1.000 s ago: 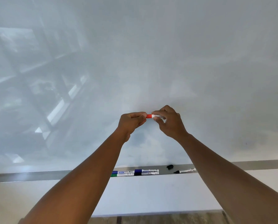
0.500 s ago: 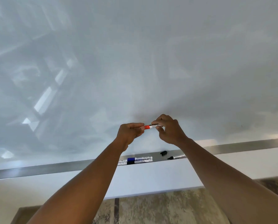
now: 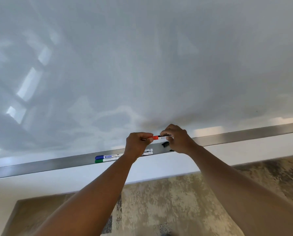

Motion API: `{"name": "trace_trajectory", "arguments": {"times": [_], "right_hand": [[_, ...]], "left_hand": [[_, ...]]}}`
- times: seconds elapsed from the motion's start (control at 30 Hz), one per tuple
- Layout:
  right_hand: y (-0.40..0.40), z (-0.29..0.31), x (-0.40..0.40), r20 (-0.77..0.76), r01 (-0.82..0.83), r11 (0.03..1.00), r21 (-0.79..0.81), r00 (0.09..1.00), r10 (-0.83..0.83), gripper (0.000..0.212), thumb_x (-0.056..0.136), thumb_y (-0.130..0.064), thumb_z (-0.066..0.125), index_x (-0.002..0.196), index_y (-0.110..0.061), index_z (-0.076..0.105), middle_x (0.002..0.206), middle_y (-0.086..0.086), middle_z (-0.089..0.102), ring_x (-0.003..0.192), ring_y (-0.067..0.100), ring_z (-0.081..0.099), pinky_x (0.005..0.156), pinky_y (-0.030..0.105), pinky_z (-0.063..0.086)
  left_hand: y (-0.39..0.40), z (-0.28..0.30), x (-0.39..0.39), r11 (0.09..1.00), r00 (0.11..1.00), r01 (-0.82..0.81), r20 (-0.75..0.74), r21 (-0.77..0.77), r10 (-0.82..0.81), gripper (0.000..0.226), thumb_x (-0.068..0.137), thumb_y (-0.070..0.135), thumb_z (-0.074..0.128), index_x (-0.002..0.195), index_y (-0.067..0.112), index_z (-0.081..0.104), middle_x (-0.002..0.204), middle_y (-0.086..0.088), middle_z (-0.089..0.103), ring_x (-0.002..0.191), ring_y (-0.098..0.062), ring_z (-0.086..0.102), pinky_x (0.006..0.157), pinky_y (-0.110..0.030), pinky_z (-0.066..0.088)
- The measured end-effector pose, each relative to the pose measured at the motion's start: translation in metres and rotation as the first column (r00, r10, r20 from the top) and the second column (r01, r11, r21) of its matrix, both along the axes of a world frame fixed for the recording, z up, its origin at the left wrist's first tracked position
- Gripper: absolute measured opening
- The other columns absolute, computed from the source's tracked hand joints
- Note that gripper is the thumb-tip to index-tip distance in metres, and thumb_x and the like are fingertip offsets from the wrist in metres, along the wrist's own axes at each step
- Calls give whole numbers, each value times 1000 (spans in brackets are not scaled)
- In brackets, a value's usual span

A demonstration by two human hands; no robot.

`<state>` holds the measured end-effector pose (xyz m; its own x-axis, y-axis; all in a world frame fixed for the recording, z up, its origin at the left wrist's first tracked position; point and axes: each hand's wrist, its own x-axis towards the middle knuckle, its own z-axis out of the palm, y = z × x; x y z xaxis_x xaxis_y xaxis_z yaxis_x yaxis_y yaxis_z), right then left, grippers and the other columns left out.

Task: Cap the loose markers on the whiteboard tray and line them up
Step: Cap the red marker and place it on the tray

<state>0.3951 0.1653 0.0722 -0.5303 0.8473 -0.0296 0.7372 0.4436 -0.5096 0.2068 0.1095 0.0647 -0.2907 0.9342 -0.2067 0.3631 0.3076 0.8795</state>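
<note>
Red cap end and white barrel show between the 2 hands: the red marker point(image 3: 160, 137) is held level, its long axis running left to right, just above the tray point(image 3: 241, 137). The left hand point(image 3: 137, 145) is closed, its grip clamped on the cap end; the right hand point(image 3: 177, 140) pinches the barrel. Whether the cap is fully seated cannot be told, since the left fingers hide the joint.

Below the left hand, 2 capped markers lie side by side along the tray, the blue marker point(image 3: 106, 157) behind and the green marker point(image 3: 103, 160) in front, caps pointing left; their right ends show past the wrist. A loose black cap point(image 3: 165, 143) lies on the tray just under the right hand, and a dark tip peeks out below that hand, probably an uncapped marker.

The coming move likely turns on the marker already lying parallel to the tray, straight above it, so it only needs lowering. Open tray lies right of the pair, but the black cap sits near that spot. The whiteboard point(image 3: 142, 65) stands close behind; the tray's front edge is narrow.
</note>
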Motion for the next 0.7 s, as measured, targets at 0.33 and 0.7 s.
{"name": "trace_trajectory", "arguments": {"times": [0.33,0.7], "right_hand": [[7,-54,20,84,-14,999,-52,996,18,31,89,-9,54,114,-26,64,115,-6,62,111,21,54,91,42,43],[8,-96,23,269,25,1000,7,963,-27,34,91,-16,54,119,-33,61,121,-9,64,111,23,49,87,41,39]], "left_hand": [[7,-51,17,967,876,202,-414,-155,-249,14,89,36,67,99,36,76,104,12,72,89,-12,64,75,-28,51],[13,-85,37,976,788,171,-575,-134,-217,9,90,32,68,97,30,73,99,10,68,93,-14,64,75,-29,50]]}}
